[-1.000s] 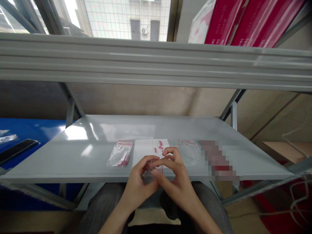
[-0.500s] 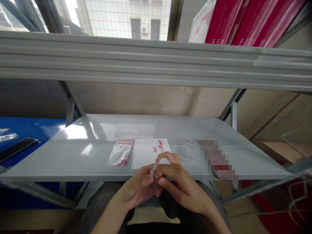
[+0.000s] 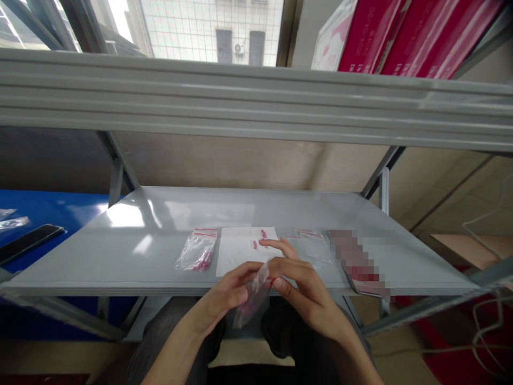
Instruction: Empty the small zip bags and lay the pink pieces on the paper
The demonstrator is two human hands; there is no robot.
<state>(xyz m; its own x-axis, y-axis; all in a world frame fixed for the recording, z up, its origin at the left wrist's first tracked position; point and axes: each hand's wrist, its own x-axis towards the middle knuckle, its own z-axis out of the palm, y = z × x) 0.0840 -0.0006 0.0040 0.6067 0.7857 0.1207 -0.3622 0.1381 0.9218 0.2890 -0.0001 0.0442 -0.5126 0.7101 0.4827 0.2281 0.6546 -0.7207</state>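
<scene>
A clear zip bag (image 3: 255, 297) with something pinkish low inside hangs tilted between my hands, just over the table's front edge. My right hand (image 3: 306, 291) pinches its upper corner between thumb and fingers, with one finger stretched out over the paper. My left hand (image 3: 224, 297) is closed on the bag's left side, the thumb in front and the fingers partly hidden. Beyond them lies a white sheet of paper (image 3: 236, 251) bearing several small pink pieces (image 3: 255, 245). Left of the paper is another zip bag (image 3: 198, 248) with pink pieces at its bottom.
Flat clear zip bags (image 3: 312, 248) lie right of the paper. Beside them a blurred-out flat object (image 3: 356, 262) reaches the grey table's (image 3: 100, 262) front edge. A shelf beam (image 3: 256, 101) crosses above. At left, a dark phone (image 3: 32, 243) rests on a blue surface.
The bag has come more into view, hanging lower between the hands. My right hand has shifted slightly right and up, its extended finger now over the pink pieces.
</scene>
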